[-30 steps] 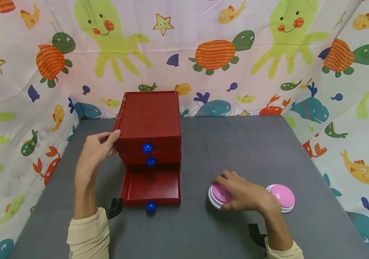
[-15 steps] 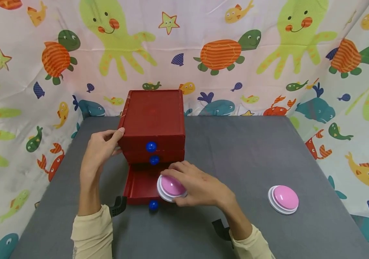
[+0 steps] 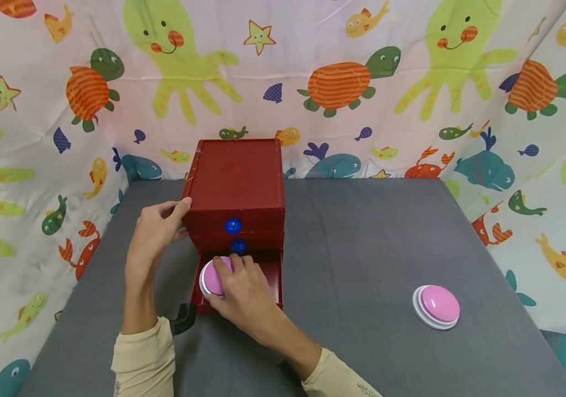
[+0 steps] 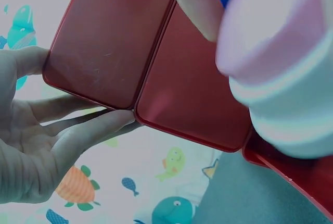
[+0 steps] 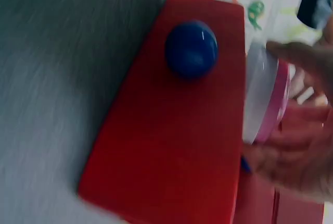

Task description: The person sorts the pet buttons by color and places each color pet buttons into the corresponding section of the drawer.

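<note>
My right hand (image 3: 249,293) grips a round push button (image 3: 211,280) with a pink dome and a white base. The button overlaps the pulled-out bottom drawer (image 3: 275,275) of a red drawer cabinet (image 3: 238,176). In the right wrist view, fingers and thumb lie around the button (image 5: 265,96), just behind the drawer's front (image 5: 166,130). My left hand (image 3: 154,234) holds the cabinet's upper left edge, thumb on top and fingers along the side. Two upper drawers are closed, each with a blue knob (image 3: 233,226). The right arm hides the bottom knob in the head view.
A second pink and white button (image 3: 438,306) lies on the grey table (image 3: 357,248) at the right. Behind the table hangs a cloth (image 3: 312,33) printed with sea animals, which also runs down both sides.
My right hand has carried the button leftward from the table to the bottom drawer. My left hand keeps its hold on the cabinet. The head view has shifted slightly.
</note>
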The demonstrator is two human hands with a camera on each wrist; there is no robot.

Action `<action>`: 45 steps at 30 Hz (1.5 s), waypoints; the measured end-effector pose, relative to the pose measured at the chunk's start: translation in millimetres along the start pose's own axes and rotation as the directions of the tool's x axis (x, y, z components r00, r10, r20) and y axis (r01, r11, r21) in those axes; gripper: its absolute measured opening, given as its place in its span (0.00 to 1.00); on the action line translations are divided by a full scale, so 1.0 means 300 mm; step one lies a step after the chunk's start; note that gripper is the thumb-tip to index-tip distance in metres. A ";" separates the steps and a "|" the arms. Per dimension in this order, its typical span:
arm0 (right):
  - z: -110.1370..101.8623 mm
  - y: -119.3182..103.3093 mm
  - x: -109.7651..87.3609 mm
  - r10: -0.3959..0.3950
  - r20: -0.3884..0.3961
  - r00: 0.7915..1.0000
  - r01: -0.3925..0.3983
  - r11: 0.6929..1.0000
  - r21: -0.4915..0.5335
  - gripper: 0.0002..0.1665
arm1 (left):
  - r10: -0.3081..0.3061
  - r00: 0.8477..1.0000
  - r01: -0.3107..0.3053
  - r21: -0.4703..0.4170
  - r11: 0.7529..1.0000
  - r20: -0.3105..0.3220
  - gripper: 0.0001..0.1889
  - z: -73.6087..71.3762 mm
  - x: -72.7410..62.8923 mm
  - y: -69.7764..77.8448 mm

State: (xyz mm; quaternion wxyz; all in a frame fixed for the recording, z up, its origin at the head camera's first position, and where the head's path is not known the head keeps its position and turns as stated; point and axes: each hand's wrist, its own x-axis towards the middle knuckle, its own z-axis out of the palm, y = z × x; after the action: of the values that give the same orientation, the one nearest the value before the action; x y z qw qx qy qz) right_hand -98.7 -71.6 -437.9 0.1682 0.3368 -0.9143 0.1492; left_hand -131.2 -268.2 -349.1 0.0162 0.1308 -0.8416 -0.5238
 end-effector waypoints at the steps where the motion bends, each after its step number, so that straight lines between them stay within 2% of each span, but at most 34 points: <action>1: 0.008 -0.012 0.006 0.032 -0.011 0.999 -0.032 0.999 -0.005 0.39 | 0.000 1.000 0.000 0.002 1.000 0.001 0.40 0.001 0.000 0.000; 5: 0.031 -0.039 0.035 0.139 0.003 0.990 -0.139 0.990 0.004 0.37 | -0.004 1.000 0.004 0.013 1.000 0.008 0.41 0.004 -0.002 0.004; 11: 0.058 -0.028 0.090 0.202 0.191 0.961 -0.214 0.976 0.042 0.30 | 0.007 1.000 -0.007 0.002 1.000 0.013 0.41 0.013 0.001 0.011; 14: 0.071 -0.016 0.107 0.193 0.282 0.940 -0.225 0.971 0.086 0.27 | 0.012 1.000 -0.012 -0.005 1.000 0.009 0.41 0.018 0.003 0.015; 17: 0.082 -0.011 0.109 0.169 0.341 0.925 -0.218 0.970 0.109 0.27 | 0.005 1.000 -0.005 -0.006 1.000 0.005 0.41 0.022 0.002 0.017; 23: 0.094 -0.013 0.097 0.153 0.383 0.911 -0.201 0.976 0.089 0.30 | 0.000 1.000 0.000 -0.015 1.000 0.001 0.41 0.028 0.005 0.017; 30: 0.046 0.020 0.079 0.068 0.460 0.886 -0.169 0.969 0.183 0.24 | 0.006 1.000 -0.007 -0.057 0.998 -0.020 0.40 0.017 0.006 0.012; 33: -0.011 0.046 0.039 0.041 0.444 0.895 -0.147 0.967 0.208 0.26 | -0.005 1.000 0.004 -0.063 0.998 -0.013 0.40 0.011 0.008 0.010; 35: -0.062 0.070 0.007 0.043 0.405 0.913 -0.140 0.967 0.214 0.25 | -0.006 1.000 0.005 -0.060 0.998 -0.009 0.40 0.007 0.012 0.011; 41: -0.220 0.195 -0.090 0.140 0.234 0.962 -0.181 0.970 0.165 0.21 | -0.009 1.000 0.009 -0.045 0.999 -0.010 0.41 0.001 0.018 0.011; 43: -0.254 0.250 -0.122 0.175 0.184 0.967 -0.200 0.971 0.128 0.20 | -0.020 1.000 0.020 -0.045 0.999 -0.011 0.41 0.000 0.016 0.006; 45: -0.276 0.312 -0.150 0.213 0.160 0.964 -0.229 0.970 0.084 0.18 | -0.025 1.000 0.025 -0.045 0.999 -0.014 0.41 0.000 0.014 0.000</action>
State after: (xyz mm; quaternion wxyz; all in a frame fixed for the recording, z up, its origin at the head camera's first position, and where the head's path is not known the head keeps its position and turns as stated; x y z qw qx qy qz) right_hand -111.6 54.1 -397.0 0.0639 0.2510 -0.9474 0.1878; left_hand -135.3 -269.0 -349.5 0.0187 0.1448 -0.8277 -0.5418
